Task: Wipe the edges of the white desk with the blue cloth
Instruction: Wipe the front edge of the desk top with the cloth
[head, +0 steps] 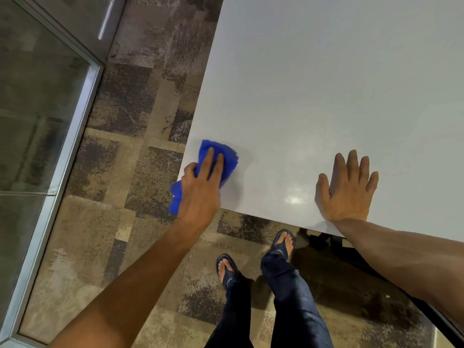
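Observation:
The white desk (pixel 326 96) fills the upper right, with its near left corner close to me. My left hand (pixel 200 189) presses the blue cloth (pixel 229 159) onto that corner; part of the cloth hangs over the desk's left edge below my thumb. My right hand (pixel 347 189) lies flat on the desk top near its front edge, fingers spread, holding nothing.
Patterned brown carpet (pixel 140 172) covers the floor left of and below the desk. A glass partition with a metal frame (pixel 75 126) runs along the left. My legs in dark jeans and sandals (pixel 283 242) stand just in front of the desk's front edge.

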